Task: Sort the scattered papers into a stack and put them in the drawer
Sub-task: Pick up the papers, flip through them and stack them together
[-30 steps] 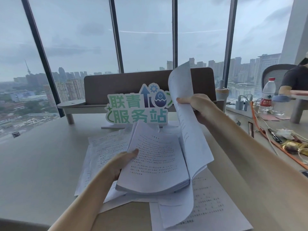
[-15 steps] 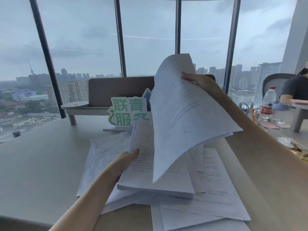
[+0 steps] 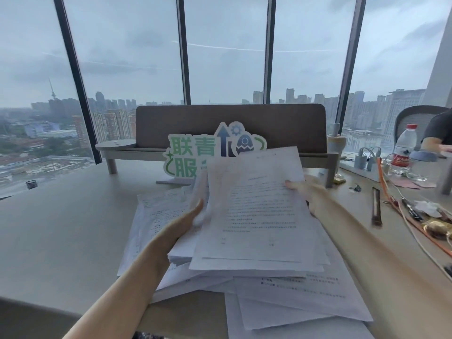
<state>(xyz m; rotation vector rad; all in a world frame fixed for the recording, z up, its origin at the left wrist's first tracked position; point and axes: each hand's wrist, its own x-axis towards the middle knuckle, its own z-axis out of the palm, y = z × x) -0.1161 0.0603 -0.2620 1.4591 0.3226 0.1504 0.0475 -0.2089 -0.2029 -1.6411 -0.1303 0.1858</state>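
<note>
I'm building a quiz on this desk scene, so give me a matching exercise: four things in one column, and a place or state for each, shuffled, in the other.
Things:
1. water bottle
2. green sign
3. top sheet
4. left hand

Places or states:
A. stands behind the papers, partly hidden by them
B. far right of the desk, red cap
C. steadies the left edge of the stack
D. pinched at its right edge by the right hand

Pairs: 1-B, 2-A, 3-D, 4-C
</note>
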